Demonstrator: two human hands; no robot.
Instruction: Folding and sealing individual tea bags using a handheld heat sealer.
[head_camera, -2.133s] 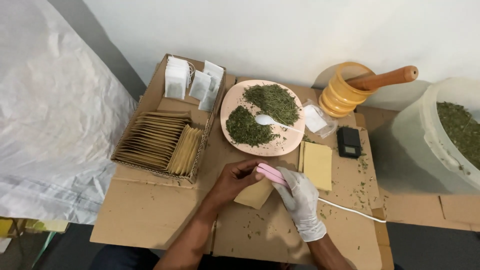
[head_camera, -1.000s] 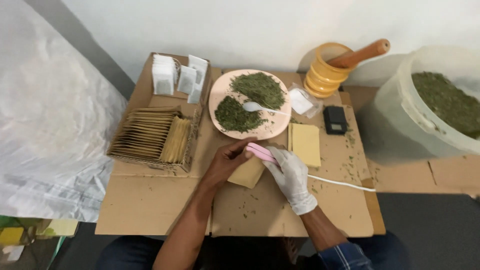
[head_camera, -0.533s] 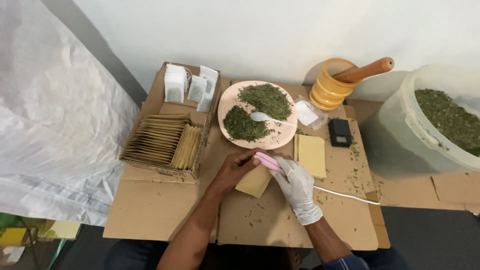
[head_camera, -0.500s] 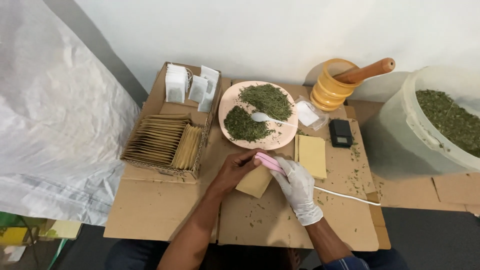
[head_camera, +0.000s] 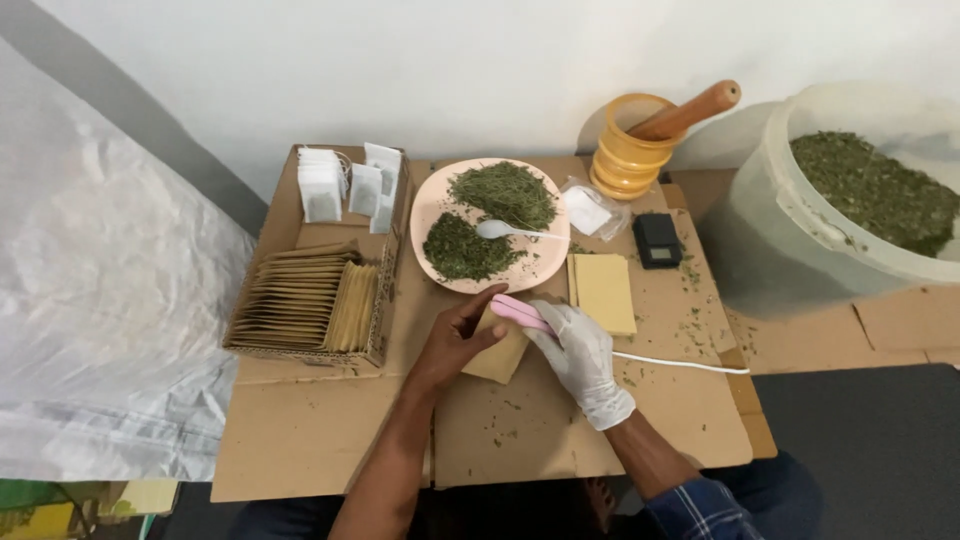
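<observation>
A large translucent white plastic sheet (head_camera: 90, 300) fills the left side, crinkled and glossy. At the right stands a big pale plastic tub (head_camera: 800, 215) holding dried green leaf. Between them lies the tabletop (head_camera: 320, 440), covered in flat brown cardboard sprinkled with green crumbs. On it sits an open cardboard box (head_camera: 290, 235) packed with upright kraft-paper envelopes, with white filter tea bags (head_camera: 345, 185) at its far end. Beside the box is a round pink plate (head_camera: 425, 225) bearing two heaps of chopped herb and a white plastic spoon (head_camera: 500, 230). Behind it stands a ribbed yellow mortar (head_camera: 625, 160) with a wooden pestle, then a small black pocket scale (head_camera: 657, 240) and a stack of flat tan envelopes (head_camera: 603, 292).

The step in hand looks like sealing a packet — the gloved right hand (head_camera: 580, 360) has its fingers clenched round a slim pink heat sealer (head_camera: 520, 312), its white cord trailing off to the right. The sealer is clamped across the far edge of a tan paper envelope (head_camera: 498, 350) lying just in front of the plate. The bare left hand (head_camera: 455, 340) rests on the envelope, fingers spread loosely, one fingertip touching the sealer's end. The next move likely calls for steady pressure along the whole edge — and for keeping the envelope flat meanwhile.
</observation>
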